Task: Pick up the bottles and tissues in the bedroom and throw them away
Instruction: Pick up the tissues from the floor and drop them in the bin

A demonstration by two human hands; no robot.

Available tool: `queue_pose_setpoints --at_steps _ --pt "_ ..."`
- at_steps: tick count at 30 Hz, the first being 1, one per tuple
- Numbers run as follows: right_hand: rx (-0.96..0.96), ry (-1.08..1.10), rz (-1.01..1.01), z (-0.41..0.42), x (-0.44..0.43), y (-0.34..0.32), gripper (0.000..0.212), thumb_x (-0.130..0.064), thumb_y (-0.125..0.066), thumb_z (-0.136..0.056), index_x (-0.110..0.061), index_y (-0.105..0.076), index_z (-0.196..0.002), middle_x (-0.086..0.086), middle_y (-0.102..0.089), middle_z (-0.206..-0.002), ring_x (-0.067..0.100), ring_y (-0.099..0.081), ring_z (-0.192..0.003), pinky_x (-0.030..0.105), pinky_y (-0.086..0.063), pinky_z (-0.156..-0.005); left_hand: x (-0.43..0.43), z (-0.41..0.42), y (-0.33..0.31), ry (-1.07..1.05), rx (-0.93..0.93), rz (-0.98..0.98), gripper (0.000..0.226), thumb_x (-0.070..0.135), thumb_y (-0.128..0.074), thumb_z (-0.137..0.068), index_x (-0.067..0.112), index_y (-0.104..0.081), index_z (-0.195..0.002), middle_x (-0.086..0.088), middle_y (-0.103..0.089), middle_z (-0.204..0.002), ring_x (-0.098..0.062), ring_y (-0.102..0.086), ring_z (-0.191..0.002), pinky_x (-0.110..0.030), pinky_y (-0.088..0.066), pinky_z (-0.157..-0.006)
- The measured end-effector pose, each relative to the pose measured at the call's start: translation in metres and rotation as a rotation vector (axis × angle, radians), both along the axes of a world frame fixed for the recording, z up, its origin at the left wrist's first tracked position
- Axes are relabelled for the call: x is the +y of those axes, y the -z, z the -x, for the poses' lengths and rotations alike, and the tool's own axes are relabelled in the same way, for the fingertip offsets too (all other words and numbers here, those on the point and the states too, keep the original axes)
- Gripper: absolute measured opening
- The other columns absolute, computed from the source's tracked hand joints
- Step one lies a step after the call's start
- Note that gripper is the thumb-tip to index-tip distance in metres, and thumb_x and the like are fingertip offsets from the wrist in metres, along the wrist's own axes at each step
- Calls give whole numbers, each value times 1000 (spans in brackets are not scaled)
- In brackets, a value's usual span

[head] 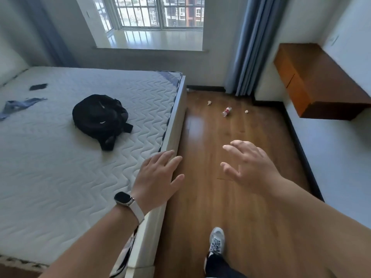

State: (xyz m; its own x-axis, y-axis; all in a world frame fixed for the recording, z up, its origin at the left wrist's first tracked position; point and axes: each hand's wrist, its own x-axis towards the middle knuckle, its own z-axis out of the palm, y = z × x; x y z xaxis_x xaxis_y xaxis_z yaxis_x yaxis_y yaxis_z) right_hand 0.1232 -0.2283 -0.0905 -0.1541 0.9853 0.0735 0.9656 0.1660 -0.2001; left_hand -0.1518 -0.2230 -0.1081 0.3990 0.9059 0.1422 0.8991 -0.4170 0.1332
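Observation:
A clear plastic bottle (227, 111) with a red label lies on its side on the wooden floor, far ahead near the curtain. A crumpled tissue (209, 102) lies to its left and another tissue (246, 111) to its right. My left hand (156, 178), with a watch on the wrist, is open with spread fingers over the bed's edge. My right hand (249, 166) is open above the floor, fingers apart, holding nothing. Both hands are well short of the bottle and tissues.
A bed (172, 137) with a bare mattress fills the left, carrying a black backpack (100, 119) and bits of cloth. A wooden wall shelf (313, 81) juts out at the right. A strip of wooden floor runs between bed and wall. My shoe (216, 240) is below.

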Motion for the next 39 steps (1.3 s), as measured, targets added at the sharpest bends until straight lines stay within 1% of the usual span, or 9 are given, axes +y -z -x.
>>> queue_pose_setpoints --at_steps 6,13,15,19,23,29,31,34,39 --pt "3 39 30 -66 96 -1 75 -67 -21 -79 -28 -47 -138 -2 -42 -145 19 -32 -137 41 -28 -107 99 -65 -7 51 55 8 57 55 -37 -89 24 -54 -134 -4 -52 -142 -25 -47 -132 -44 -38 -105" --pt "-32 33 8 -136 182 -13 74 -65 -21 -82 -24 -48 -138 2 -44 -143 22 -35 -135 42 -31 -105 193 -135 -15 71 3 -36 54 54 -41 -89 26 -53 -133 -1 -51 -142 -24 -44 -132 -43 -37 -106" --pt "-34 40 2 -149 198 -14 73 -64 -21 -83 -25 -47 -139 2 -43 -144 21 -35 -135 42 -31 -106 214 -147 -14 84 20 -53 53 54 -42 -89 26 -52 -133 -1 -51 -142 -23 -45 -132 -41 -37 -106" --pt "-51 59 40 -172 236 -13 68 -62 -25 -87 -26 -43 -141 0 -40 -147 20 -31 -138 40 -27 -109 263 -170 -13 106 37 -74 48 49 -53 -90 25 -54 -132 -1 -53 -140 -24 -48 -130 -41 -39 -104" --pt "-37 97 64 -188 275 -3 78 -66 -15 -81 -24 -45 -140 2 -41 -147 22 -33 -137 41 -29 -108 312 -188 -2 155 34 -74 49 46 -59 -88 24 -53 -131 0 -54 -138 -22 -48 -129 -40 -41 -103" --pt "-79 162 102 -220 356 10 76 -65 -18 -83 -22 -51 -137 4 -47 -142 24 -40 -132 42 -36 -103 418 -217 23 217 24 -27 47 49 -54 -89 27 -53 -130 1 -53 -139 -22 -48 -129 -41 -40 -103" --pt "-105 197 108 -232 387 12 73 -64 -21 -85 -22 -49 -137 4 -46 -142 24 -40 -132 41 -36 -103 458 -230 27 244 -3 -9 46 51 -50 -90 28 -52 -130 2 -53 -139 -23 -48 -128 -41 -40 -102" --pt "-115 233 134 -246 438 9 76 -65 -17 -84 -23 -46 -139 4 -43 -145 23 -36 -134 41 -33 -105 517 -248 31 269 -36 8 48 54 -42 -91 28 -52 -130 2 -53 -137 -22 -49 -126 -40 -41 -100" --pt "-167 244 122 -259 529 5 69 -62 -20 -88 -24 -44 -140 3 -41 -147 22 -34 -136 41 -33 -106 613 -269 34 361 4 -17 50 52 -42 -92 24 -53 -132 -2 -55 -137 -23 -50 -127 -41 -42 -100"
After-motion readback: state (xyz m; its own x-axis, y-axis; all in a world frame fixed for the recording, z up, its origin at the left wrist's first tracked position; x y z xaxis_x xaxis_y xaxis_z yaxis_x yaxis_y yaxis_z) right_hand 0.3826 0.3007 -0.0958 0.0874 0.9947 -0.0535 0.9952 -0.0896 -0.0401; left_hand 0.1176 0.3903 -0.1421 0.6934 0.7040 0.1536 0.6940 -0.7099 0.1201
